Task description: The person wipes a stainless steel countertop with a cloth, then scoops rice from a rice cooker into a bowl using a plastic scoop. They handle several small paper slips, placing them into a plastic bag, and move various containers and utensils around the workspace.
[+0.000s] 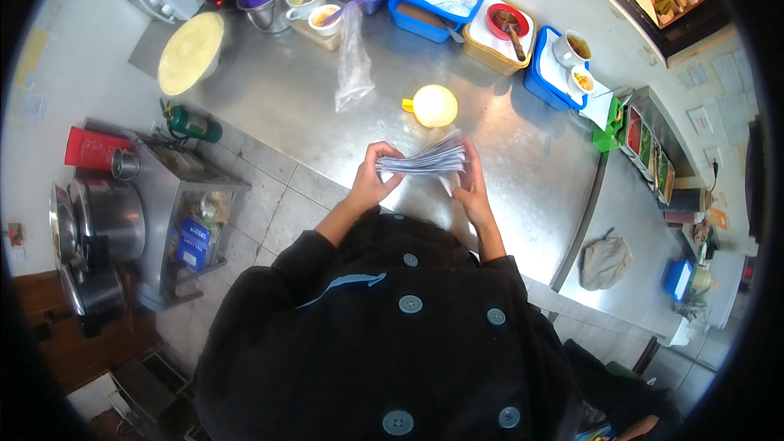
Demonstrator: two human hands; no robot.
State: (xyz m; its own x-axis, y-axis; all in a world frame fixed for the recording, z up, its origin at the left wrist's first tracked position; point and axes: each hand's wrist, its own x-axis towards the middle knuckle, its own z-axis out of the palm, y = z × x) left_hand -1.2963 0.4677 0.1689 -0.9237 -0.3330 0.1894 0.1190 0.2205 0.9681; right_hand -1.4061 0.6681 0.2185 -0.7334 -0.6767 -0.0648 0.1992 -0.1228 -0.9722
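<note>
Between my two hands, in front of my chest, is a thick stack of thin whitish sheets (425, 160). Its edges fan out toward the upper right; I cannot tell whether they are paper or plastic. My left hand (376, 173) grips the left end, thumb and fingers closed on it. At the other end my right hand (471, 181) holds the stack, with the fingers up along its side. Just beyond, on the steel table (278, 106), stands a round yellow cup (435, 106) with its handle to the left. A crumpled clear plastic bag (354, 61) lies farther back.
Along the back stand blue tubs (425, 23), a tan tub (500, 57) bearing a red bowl (506, 21), and a metal pot (265, 8). A large pale yellow bowl (193, 53) sits at the left corner. At lower right shows another person's hand (643, 426).
</note>
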